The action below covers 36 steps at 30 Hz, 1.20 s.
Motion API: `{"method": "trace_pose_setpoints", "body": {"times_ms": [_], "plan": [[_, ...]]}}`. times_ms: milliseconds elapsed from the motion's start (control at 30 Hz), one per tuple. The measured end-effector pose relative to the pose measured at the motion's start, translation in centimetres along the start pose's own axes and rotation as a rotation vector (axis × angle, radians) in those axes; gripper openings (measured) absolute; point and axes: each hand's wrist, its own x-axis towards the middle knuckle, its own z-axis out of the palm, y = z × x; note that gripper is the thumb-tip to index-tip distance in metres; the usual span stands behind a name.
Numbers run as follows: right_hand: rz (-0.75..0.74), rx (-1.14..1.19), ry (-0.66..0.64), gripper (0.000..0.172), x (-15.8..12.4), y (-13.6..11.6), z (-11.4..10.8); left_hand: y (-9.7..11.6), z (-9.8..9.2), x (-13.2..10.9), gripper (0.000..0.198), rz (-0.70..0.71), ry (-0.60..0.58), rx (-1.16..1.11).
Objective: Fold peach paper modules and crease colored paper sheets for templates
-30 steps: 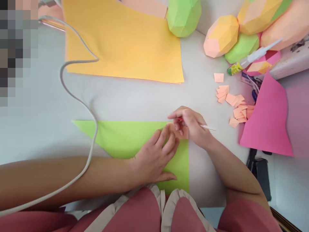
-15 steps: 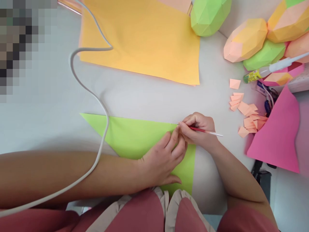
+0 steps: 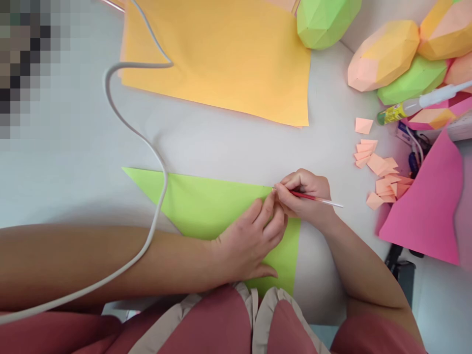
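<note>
A sheet of green paper (image 3: 214, 201) lies before me, with a pointed corner at its left end. My left hand (image 3: 254, 236) rests on it, fingers bent a little and thumb apart, the fingertips by the sheet's upper edge. Close against those fingertips, my right hand (image 3: 308, 196) is closed on a slender pen (image 3: 313, 197) with a red and clear barrel. The pen's tip meets the paper near the upper edge, where a small dark mark shows. What lies under the touching fingers is hidden.
A white cable (image 3: 158, 162) crosses the green sheet and my left forearm. Beyond lie orange sheets (image 3: 221, 64). To the right are small peach paper pieces (image 3: 385, 184), a pink sheet (image 3: 427, 211), a glue bottle (image 3: 396, 113) and several faceted paper shapes (image 3: 385, 54).
The view has shifted slightly. Both hands keep nearly the same place on the green paper, and the pen stays in my right hand.
</note>
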Motion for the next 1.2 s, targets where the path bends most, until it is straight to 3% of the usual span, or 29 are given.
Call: {"method": "trace_pose_setpoints", "body": {"times_ms": [1200], "plan": [[-0.03, -0.008, -0.031, 0.026, 0.05, 0.17, -0.06, 0.01, -0.12, 0.04, 0.102, 0.005, -0.03, 0.002]]}}
